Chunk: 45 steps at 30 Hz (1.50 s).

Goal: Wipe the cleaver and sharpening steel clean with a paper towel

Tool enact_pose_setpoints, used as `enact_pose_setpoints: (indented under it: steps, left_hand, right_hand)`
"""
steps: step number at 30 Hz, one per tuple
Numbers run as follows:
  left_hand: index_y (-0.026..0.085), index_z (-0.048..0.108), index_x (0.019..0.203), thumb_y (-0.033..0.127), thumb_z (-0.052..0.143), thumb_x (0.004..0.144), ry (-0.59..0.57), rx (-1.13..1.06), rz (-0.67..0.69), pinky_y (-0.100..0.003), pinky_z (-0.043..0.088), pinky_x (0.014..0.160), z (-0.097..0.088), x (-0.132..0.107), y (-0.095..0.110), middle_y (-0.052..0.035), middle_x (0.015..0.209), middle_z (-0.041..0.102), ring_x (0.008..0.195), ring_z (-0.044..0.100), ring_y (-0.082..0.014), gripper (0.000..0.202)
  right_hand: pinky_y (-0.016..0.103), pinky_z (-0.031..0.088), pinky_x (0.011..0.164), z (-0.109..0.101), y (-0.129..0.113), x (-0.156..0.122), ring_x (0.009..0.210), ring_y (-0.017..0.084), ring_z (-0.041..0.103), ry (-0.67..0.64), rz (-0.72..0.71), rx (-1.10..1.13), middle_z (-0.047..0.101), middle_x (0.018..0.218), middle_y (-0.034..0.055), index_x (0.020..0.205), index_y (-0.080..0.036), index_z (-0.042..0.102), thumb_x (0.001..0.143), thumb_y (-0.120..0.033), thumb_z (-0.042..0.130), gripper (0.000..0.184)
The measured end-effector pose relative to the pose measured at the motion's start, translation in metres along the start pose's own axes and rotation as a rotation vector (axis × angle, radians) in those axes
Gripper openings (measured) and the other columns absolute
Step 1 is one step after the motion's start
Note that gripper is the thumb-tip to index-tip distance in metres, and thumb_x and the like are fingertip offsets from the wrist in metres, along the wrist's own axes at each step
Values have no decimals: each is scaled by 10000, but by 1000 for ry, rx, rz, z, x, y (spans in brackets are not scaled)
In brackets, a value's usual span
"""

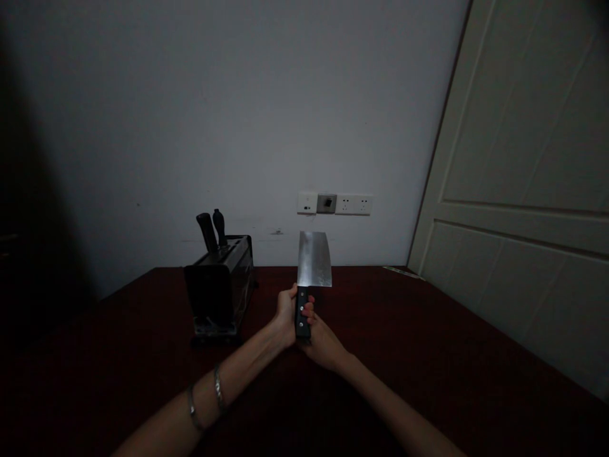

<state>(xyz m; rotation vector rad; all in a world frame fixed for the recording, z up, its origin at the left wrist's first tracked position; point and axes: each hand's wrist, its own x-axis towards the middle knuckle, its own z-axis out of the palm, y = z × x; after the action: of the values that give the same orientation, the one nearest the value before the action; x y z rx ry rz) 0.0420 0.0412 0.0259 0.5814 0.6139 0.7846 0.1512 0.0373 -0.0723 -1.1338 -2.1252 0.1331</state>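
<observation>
A steel cleaver [314, 259] with a black riveted handle stands upright above the dark red table [428, 355], blade pointing up. My left hand [286, 312] wraps the handle from the left, and my right hand [321, 339] wraps it from the right and below. Both hands are closed on the handle. Two bangles circle my left forearm. A black knife block [219, 285] stands just left of my hands, with two black knife handles [212, 230] sticking out of its top.
A pale wall stands behind the table, with a row of sockets [335, 204] above the cleaver. A cream panelled door [523, 190] fills the right side. The far left is dark.
</observation>
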Motion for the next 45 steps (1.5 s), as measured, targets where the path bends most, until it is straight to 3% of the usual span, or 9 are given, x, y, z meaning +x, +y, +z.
enact_pose_setpoints:
  steps: [5,10,14,18,25,29,34,38,45]
  left_hand:
    - [114,499,721,429,196,900,-16,55,49,-193,296,331,-3,-1,1,41,418,346,311,317,-74,472]
    - [111,507,733,438,188,899,-56,114,34,-182,262,327,-13,3,2,51,416,327,303,264,-58,486]
    - [111,501,712,429,190,899,-47,120,20,-184,240,325,-19,3,0,54,415,316,300,258,-56,483]
    - [115,492,697,418,179,903,-2,97,-3,-186,231,328,-20,1,-3,49,416,323,306,266,-57,483]
    - [118,486,673,410,189,901,52,75,-26,-186,238,335,-22,-2,-6,49,414,327,306,267,-52,475]
    - [123,489,665,416,173,897,36,99,-38,-190,243,332,-22,-2,-12,48,405,329,299,269,-56,490]
    - [136,476,632,433,180,890,-3,107,-68,-190,227,324,-17,-7,-13,49,394,322,288,262,-58,493]
    - [140,462,611,427,188,889,23,115,-49,-192,226,321,-15,-10,-7,49,399,320,289,253,-56,485]
    - [138,476,612,464,212,883,30,140,-9,-192,236,321,-14,-11,-5,52,403,321,293,256,-55,499]
  right_hand:
    - [392,381,904,-15,-1,-3,862,216,595,51,159,295,670,890,39,847,-194,667,764,-207,524,166]
    - [314,452,655,-37,17,-6,608,192,570,444,588,870,649,617,33,643,-115,666,636,-347,674,233]
    - [320,494,659,-60,35,-4,677,205,620,645,666,1057,673,689,49,716,-148,634,727,-433,536,302]
    - [356,530,698,-90,39,8,746,208,650,764,679,1455,685,771,48,848,-177,604,760,-430,512,283]
    - [313,522,670,-136,41,72,717,189,630,824,452,763,665,725,42,818,-141,585,714,-295,573,186]
    - [329,464,813,-144,34,108,882,214,600,634,270,550,685,798,30,824,-139,646,650,-167,605,181]
    - [418,358,967,-131,29,123,1088,245,537,146,-59,65,628,1136,76,1048,-188,626,616,5,477,496]
    - [448,311,1021,-120,20,102,1238,232,408,7,-186,-175,473,1320,127,1263,-157,469,672,2,406,615]
    - [461,231,1082,-115,-12,44,1327,187,246,-187,-339,-154,339,1419,84,1347,-177,344,571,52,377,810]
